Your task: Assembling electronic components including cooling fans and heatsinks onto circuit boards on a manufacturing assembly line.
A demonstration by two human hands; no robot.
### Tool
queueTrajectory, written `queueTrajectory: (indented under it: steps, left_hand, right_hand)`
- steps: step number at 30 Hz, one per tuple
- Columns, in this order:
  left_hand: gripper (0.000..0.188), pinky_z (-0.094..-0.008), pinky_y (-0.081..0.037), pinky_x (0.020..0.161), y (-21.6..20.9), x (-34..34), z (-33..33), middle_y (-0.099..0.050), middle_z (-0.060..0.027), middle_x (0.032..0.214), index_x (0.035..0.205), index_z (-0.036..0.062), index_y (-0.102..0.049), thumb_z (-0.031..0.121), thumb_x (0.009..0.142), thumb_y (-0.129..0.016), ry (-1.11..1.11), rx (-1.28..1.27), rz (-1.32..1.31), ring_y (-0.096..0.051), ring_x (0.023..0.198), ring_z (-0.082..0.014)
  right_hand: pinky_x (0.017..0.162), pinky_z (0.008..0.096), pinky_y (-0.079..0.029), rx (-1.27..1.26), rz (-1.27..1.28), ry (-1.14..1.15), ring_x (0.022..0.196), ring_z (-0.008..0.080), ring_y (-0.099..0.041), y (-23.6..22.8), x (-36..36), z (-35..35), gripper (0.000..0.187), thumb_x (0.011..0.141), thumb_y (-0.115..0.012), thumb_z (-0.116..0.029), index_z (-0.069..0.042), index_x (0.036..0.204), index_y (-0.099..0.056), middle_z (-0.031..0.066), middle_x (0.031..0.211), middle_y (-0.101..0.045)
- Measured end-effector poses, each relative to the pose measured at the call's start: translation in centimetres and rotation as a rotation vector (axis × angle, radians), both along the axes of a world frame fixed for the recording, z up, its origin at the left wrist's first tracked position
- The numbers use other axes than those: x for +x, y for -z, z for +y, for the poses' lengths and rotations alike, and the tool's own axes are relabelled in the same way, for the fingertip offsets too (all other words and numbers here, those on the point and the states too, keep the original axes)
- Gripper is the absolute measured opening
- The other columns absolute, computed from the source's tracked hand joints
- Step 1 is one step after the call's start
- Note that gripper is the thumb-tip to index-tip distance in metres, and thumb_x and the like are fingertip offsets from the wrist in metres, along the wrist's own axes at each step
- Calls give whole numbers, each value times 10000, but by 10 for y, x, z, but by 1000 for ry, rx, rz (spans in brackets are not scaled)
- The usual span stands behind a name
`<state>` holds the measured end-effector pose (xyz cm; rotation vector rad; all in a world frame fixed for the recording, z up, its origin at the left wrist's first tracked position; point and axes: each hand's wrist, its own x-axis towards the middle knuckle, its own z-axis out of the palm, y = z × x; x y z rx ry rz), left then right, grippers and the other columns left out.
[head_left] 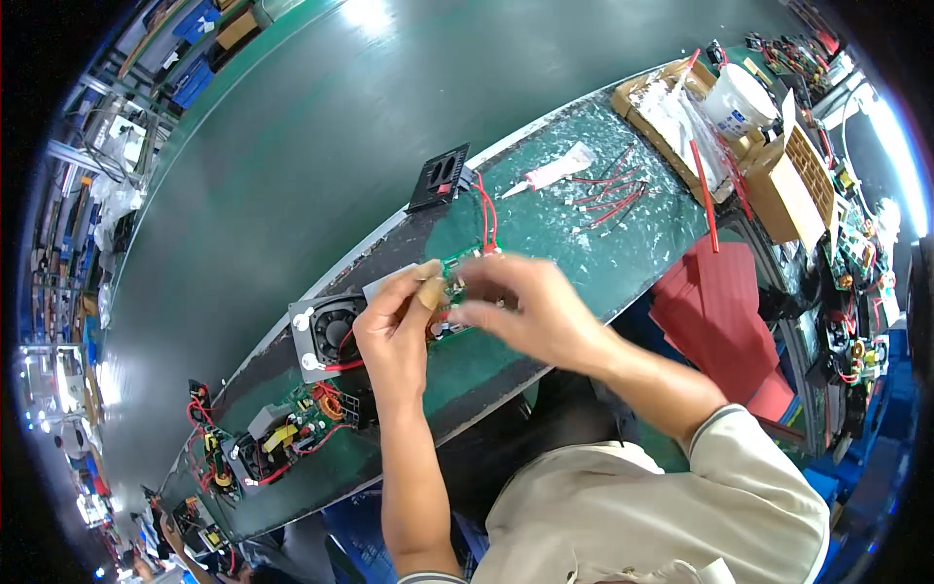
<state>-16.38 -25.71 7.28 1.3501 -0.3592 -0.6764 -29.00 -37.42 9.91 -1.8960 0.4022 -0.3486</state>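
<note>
A small green circuit board is held above the green bench mat, near its front edge. My left hand pinches the board's left side with thumb and fingers. From the right, my right hand has its fingers closed on the board; they blur and hide much of it. Red wires run up from the board to a black socket panel lying at the mat's far edge.
A grey speaker frame and a larger circuit board lie to the left. A white glue tube and several short red wires lie at the right. Cardboard boxes, a white tub and red trays stand further right.
</note>
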Motion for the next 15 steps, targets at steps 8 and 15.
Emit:
queueTrajectory:
  steps: [8, 15]
  left_hand:
    - [163, -235, -490, 716, -16, 28, -10, -662, -60, 929, 1016, -43, -699, -40, 855, -675, 249, 141, -490, -616, 790, -102]
    - [178, -227, -495, 672, -18, 38, -15, -670, -65, 906, 1010, -32, -711, -55, 834, -693, 236, 134, -412, -624, 769, -95]
  right_hand:
    - [679, 367, -511, -348, -279, -59, 756, 323, -628, -10, 33, -39, 94, 823, -665, -9, 11, 910, -637, 144, 830, -629]
    - [647, 306, -482, -107, -164, -99, 676, 139, -587, 4, 37, -53, 117, 864, -672, -72, 14, 944, -669, 101, 776, -673]
